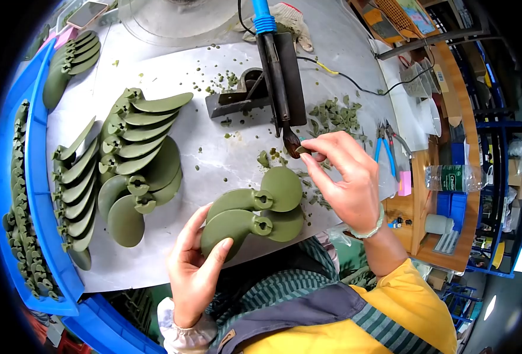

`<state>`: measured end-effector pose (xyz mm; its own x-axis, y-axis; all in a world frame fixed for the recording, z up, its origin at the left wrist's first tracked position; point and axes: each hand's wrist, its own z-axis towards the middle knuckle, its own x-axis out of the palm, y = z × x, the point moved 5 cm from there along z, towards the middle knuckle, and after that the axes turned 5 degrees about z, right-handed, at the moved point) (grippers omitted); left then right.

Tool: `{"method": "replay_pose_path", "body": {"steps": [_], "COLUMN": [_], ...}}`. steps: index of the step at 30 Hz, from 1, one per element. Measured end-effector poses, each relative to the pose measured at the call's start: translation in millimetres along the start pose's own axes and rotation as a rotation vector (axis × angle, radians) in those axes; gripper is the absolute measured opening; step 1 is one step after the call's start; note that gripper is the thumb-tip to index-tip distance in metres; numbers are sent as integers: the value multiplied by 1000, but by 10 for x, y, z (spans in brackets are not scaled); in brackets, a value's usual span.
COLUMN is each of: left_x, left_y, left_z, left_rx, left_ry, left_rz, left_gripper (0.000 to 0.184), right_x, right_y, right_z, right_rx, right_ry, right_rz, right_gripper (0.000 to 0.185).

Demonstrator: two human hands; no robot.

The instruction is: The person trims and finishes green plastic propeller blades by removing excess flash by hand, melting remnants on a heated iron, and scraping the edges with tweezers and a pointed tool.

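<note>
My left hand (199, 265) is closed on two green propeller-shaped parts (281, 189), one overlapping the other, above the table's front edge. My right hand (346, 174) pinches a small greenish piece (301, 151) between thumb and fingertips. That piece is at the dark tip of a soldering-iron-like tool (290, 138), which points down from a black stand (243, 97) and has a blue handle. Left of my hands, more green propeller parts (140, 150) lie in overlapping stacks.
A blue bin (42, 194) with green parts stands along the left edge. Green scraps (337, 115) lie around the stand. Pliers (385, 147), a pink block (405, 183) and a cable are at the right; a glove (290, 20) lies behind the tool.
</note>
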<state>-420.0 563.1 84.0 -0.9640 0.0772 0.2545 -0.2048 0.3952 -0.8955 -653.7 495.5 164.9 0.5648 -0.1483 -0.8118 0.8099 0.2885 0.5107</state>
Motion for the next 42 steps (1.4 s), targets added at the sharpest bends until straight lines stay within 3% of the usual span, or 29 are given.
{"method": "replay_pose_path", "body": {"steps": [42], "left_x": [45], "left_y": [26], "left_z": [95], "left_rx": [20], "left_ry": [26], "left_rz": [-21], "left_gripper": [56], "right_x": [130], "right_y": [52], "right_z": [103], "right_rx": [12], "right_ry": [3], "right_rz": [-87], "right_gripper": [16]}}
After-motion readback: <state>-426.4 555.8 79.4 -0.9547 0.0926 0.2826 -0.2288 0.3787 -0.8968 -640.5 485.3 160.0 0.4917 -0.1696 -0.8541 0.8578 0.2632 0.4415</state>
